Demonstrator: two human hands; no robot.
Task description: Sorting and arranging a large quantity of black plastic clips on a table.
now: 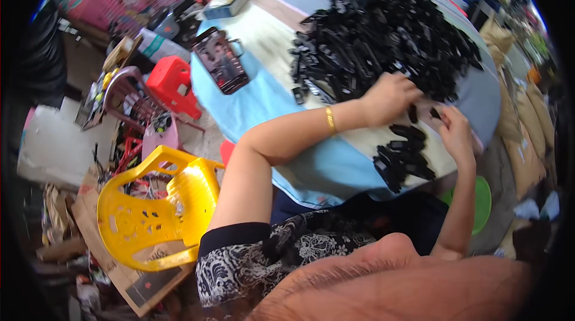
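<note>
A big heap of small black plastic parts (383, 33) covers the far part of a round table under a blue and cream striped cloth (269, 105). My left hand (389, 98), a gold bangle (330, 119) on its wrist, rests at the heap's near edge with its fingers curled on black parts. To its right, my right hand (455, 132) pinches a small black part (435, 113). A smaller stack of sorted black parts (404, 156) lies just below both hands, near the table's front edge.
A dark flat pack (220, 60) lies on the table's left side and a box (226, 3) at its far edge. A yellow plastic chair (150, 213), a red stool (173, 84) and clutter stand on the left. A green round lid (483, 201) and sacks (527, 141) are on the right.
</note>
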